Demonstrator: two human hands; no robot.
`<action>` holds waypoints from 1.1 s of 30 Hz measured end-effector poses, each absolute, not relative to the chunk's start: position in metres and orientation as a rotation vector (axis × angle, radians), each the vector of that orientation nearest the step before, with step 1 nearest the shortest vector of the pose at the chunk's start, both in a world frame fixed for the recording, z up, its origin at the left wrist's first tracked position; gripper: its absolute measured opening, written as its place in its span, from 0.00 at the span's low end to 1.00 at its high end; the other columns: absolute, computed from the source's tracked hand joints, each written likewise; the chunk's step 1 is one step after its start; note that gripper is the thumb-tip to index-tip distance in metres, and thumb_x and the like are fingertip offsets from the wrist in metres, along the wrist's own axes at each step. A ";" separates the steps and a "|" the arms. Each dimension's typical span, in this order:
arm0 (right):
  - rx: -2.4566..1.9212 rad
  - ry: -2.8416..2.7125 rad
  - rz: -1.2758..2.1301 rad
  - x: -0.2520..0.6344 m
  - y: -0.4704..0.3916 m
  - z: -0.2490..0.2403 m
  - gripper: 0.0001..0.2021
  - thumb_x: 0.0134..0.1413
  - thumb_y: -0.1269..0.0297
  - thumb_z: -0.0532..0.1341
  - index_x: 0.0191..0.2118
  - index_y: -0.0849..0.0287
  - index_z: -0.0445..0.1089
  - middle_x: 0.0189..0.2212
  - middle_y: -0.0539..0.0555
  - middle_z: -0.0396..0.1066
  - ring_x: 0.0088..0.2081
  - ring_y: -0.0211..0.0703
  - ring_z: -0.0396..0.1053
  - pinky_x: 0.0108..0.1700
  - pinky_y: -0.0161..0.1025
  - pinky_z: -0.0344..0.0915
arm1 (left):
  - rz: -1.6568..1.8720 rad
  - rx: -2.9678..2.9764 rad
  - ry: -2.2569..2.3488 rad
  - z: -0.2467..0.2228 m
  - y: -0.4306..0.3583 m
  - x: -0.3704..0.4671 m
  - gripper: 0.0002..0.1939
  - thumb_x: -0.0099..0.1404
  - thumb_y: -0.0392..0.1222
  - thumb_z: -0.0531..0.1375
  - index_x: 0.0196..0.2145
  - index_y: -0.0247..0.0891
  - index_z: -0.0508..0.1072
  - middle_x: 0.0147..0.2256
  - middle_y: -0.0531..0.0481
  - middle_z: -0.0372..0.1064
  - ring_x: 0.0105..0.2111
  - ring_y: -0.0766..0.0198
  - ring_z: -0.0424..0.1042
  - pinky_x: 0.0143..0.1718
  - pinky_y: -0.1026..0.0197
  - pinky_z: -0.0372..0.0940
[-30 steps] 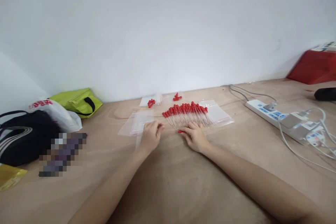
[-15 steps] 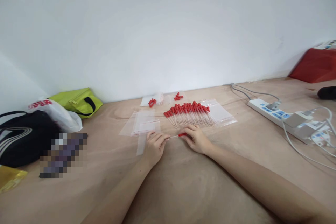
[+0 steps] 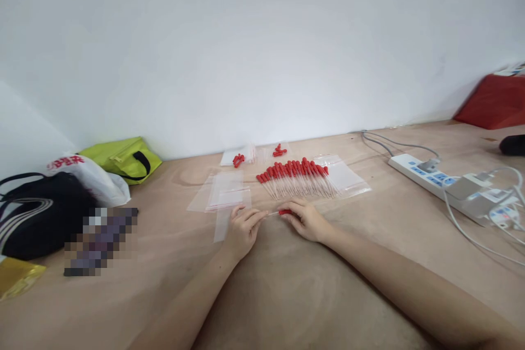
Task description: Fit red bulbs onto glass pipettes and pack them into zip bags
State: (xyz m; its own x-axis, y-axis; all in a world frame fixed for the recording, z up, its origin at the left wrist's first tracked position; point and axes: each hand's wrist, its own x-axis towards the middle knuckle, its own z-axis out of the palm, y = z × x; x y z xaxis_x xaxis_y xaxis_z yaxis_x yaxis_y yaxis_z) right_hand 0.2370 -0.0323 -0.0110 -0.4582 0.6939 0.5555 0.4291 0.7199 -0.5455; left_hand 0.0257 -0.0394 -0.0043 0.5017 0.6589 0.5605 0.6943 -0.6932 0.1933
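My left hand (image 3: 244, 228) is closed in a pinch on the thin clear tube (image 3: 273, 213) of a dropper. On the tube's right end sits a red rubber bulb (image 3: 284, 211), pinched by my right hand (image 3: 305, 221), whose fingers partly cover it. Both hands are low over the table. Just beyond them lies a row of droppers (image 3: 293, 175), red bulbs away from me and clear tubes toward me. Two small piles of loose red bulbs (image 3: 238, 161) lie farther back on clear plastic bags. Clear zip bags (image 3: 225, 188) are by my left hand.
More zip bags (image 3: 348, 178) lie right of the droppers. A white power strip (image 3: 422, 178) with chargers and cables stands at the right, a red bag (image 3: 496, 104) behind it. At the left are a black bag (image 3: 45, 213), a white plastic bag (image 3: 98, 180) and a lime-green bag (image 3: 118, 156).
My left fingertips have shifted slightly right along the tube, so a shorter length shows between the hands. The right hand keeps its hold on the bulb. The view has moved a little.
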 end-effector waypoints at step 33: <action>-0.732 -2.243 0.189 0.238 -0.029 -0.018 0.10 0.57 0.64 0.51 0.37 0.59 0.68 0.31 0.55 0.68 0.35 0.40 0.64 0.38 0.39 0.61 | -0.861 -2.702 -1.157 -0.002 -0.046 0.030 0.17 0.62 0.30 0.46 0.41 0.42 0.71 0.31 0.49 0.73 0.30 0.64 0.69 0.34 0.58 0.52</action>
